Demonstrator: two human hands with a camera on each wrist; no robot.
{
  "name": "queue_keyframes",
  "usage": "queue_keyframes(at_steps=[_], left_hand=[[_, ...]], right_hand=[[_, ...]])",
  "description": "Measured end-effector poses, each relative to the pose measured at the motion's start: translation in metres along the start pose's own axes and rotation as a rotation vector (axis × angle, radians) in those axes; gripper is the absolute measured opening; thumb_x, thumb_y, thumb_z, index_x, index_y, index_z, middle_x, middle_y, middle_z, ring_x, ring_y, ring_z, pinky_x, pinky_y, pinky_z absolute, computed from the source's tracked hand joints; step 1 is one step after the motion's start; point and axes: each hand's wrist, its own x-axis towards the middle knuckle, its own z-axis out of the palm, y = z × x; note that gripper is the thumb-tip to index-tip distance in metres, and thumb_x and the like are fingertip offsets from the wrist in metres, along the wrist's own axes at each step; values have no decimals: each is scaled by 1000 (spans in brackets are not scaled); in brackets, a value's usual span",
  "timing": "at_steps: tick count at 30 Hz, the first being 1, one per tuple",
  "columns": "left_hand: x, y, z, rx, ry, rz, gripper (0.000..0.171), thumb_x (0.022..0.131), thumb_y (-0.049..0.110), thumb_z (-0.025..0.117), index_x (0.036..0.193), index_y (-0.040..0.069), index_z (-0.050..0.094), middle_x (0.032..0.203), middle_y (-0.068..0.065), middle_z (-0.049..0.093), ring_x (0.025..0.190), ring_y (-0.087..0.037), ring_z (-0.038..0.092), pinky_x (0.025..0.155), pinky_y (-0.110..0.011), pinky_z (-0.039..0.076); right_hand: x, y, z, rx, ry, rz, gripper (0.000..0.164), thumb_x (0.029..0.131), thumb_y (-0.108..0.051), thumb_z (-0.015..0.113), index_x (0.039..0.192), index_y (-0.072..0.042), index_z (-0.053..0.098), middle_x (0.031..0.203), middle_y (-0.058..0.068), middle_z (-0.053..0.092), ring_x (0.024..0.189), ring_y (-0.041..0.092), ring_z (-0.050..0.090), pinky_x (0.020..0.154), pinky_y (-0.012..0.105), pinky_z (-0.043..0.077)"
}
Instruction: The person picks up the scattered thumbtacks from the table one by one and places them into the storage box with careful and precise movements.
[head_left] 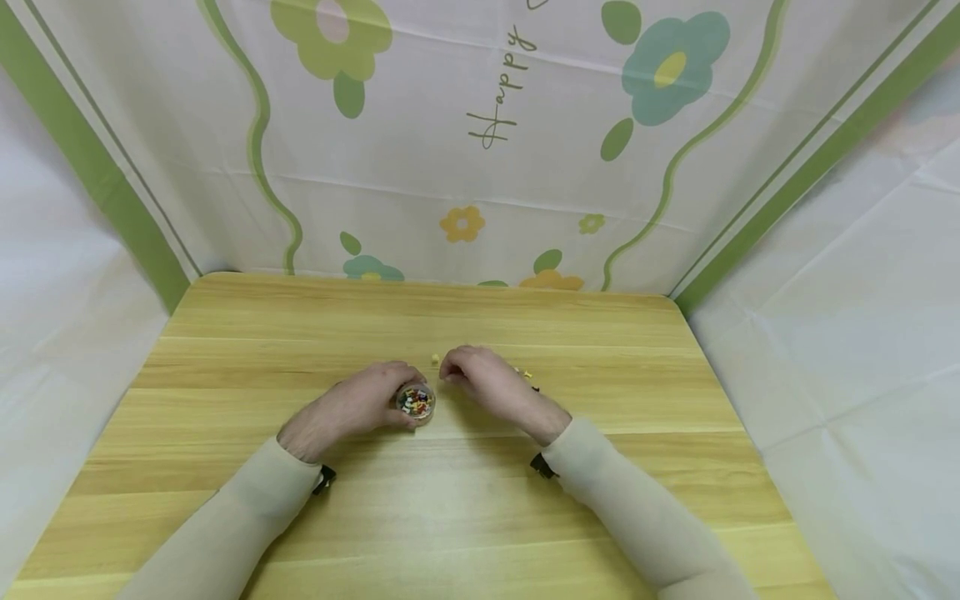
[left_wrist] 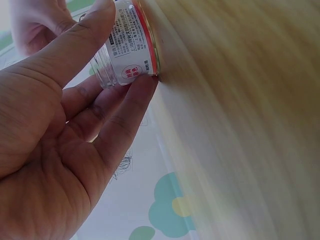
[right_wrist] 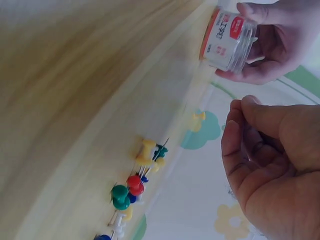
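My left hand (head_left: 360, 404) grips a small clear jar (head_left: 416, 414), thumb on one side and fingers on the other. The left wrist view shows the jar's white label with a red band (left_wrist: 132, 45). Many-coloured push pins (head_left: 416, 402) fill the jar, whose mouth is uncovered. Beside it, my right hand (head_left: 491, 387) hovers with curled fingers. In the right wrist view its thumb tip (right_wrist: 250, 100) meets the index fingertip, and no pin shows between them. A lone yellow push pin (head_left: 435, 360) lies on the table just beyond the hands.
Several loose push pins (right_wrist: 134, 185), yellow, red, green, blue and white, lie in a row on the wooden table (head_left: 450, 517), partly behind my right hand in the head view. A flower-printed cloth (head_left: 420, 150) rises at the table's far edge, with white cloth at both sides.
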Motion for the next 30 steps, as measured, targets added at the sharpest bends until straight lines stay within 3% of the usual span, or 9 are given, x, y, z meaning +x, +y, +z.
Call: queue_keyframes(at_steps=[9,16,20,24,27,30], left_hand=[[0,-2,1,11,5,8,51,79,29,90,120,8,69,110,-2,68,99,-18,63,90,-38,53],[-1,1,-1,20,6,5,52,79,28,90,121,7,69,113,-4,69,102,-20,64,92,-40,53],[-1,1,-2,19,6,7,52,79,29,90,122,7,68,114,-5,69,102,-21,64,92,-40,53],[-1,1,-1,22,2,6,53,79,29,90,123,8,68,114,-4,69,102,-20,64,93,-40,53],[-1,1,-1,21,-2,0,54,79,29,90,123,8,68,113,-4,69,102,-20,63,93,-40,53],[-1,1,-2,20,-2,0,53,79,29,90,123,8,68,114,-4,69,103,-20,63,93,-40,53]], right_hand=[[3,2,-3,27,55,91,10,101,-10,66,108,-10,73,104,-4,69,97,9,63,87,24,54],[29,16,-21,-56,46,126,14,101,-12,66,114,-10,72,109,1,70,99,13,65,87,27,55],[49,32,-31,-165,-2,110,21,100,-10,67,120,-12,71,118,1,69,108,15,64,94,29,53],[65,45,-34,-219,-90,32,32,97,-3,69,128,-13,69,129,1,66,120,18,61,103,31,49],[74,50,-34,-195,-141,-20,34,100,1,62,131,-13,69,136,0,64,127,18,57,108,32,46],[81,51,-32,-103,-175,-14,32,107,-5,52,132,-15,69,140,-2,61,131,18,54,111,35,43]])
